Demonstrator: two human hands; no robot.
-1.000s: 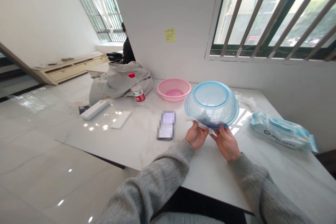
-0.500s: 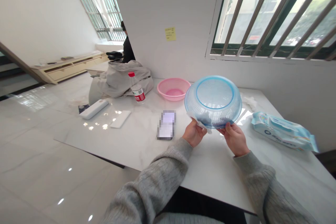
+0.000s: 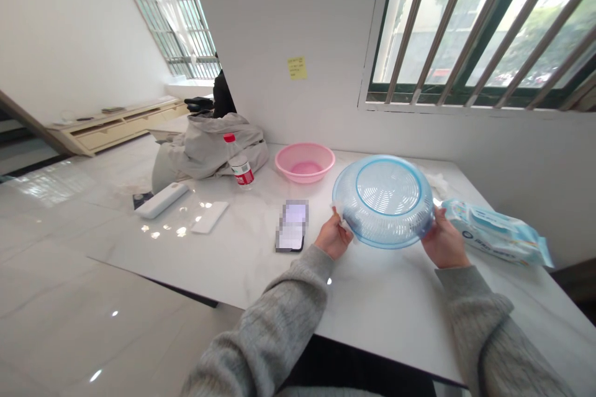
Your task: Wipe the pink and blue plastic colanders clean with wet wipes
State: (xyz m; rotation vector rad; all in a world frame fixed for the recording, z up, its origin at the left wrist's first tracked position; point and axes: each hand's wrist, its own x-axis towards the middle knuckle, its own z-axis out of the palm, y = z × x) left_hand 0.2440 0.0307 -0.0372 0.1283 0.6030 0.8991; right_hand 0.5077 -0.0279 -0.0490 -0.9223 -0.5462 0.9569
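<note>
In the head view, the right hand has shifted from the front rim of the blue basket to its right side, grasping it there. The left hand pinches a white wipe at the left rim. The basket, base up, sits between the front and back edges of the table, its front rim now free of fingers.

I get a bright picture, daylight entering by the right window and the left window, their panes washed pale. Glare spots the blue basket, bench and floor. Shapes stretch toward my view's edges; pixel blocks mask the phone's screen.
</note>
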